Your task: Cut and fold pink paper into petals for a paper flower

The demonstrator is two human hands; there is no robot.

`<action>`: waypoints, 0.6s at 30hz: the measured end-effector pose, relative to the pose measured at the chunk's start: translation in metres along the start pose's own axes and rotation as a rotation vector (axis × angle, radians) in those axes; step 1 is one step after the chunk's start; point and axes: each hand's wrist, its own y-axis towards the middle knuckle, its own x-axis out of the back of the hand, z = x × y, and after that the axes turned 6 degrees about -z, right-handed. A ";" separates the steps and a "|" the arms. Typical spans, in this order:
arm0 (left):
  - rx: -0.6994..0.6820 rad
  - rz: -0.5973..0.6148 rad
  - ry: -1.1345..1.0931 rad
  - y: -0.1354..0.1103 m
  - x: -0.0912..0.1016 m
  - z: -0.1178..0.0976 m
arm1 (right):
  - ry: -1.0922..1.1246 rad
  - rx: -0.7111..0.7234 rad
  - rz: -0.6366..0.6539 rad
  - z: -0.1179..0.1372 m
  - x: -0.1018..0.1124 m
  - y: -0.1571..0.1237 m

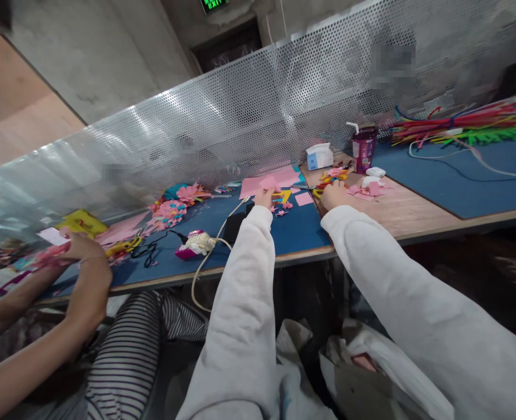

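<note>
My left hand (264, 198) is closed on a small piece of pink paper (270, 184) above the blue mat. In my right hand (334, 196) is a pair of scissors (317, 192) with yellow handles, its blades pointing left toward the paper. Larger pink sheets (251, 186) lie just behind my left hand. Small pink cut pieces (280, 211) and a pink square (304, 199) rest on the mat between my hands. A yellow piece (285, 195) shows beside my left fingers. Beyond my right hand sits a pink and orange paper flower (335, 174).
A lidded cup with a straw (363, 150), a tissue pack (319, 156) and a white earbud case (374, 175) stand at the back right. Pipe cleaners (463, 125) lie far right. A cable (223, 227) crosses the table's front edge. A co-worker's hands (83, 248) work at left.
</note>
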 end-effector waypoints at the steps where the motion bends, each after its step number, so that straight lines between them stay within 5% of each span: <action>1: 0.000 -0.003 0.009 0.000 0.000 0.000 | -0.025 0.006 0.021 0.000 0.001 -0.002; 6: -0.011 -0.004 0.047 0.000 -0.001 0.000 | -0.075 -0.033 0.062 -0.002 0.002 0.000; 11: 0.024 -0.004 0.072 -0.001 -0.003 0.001 | -0.164 0.124 0.205 -0.012 0.002 0.013; 18: 0.005 0.032 0.096 -0.003 -0.004 0.002 | -0.222 0.179 0.241 -0.015 0.002 0.022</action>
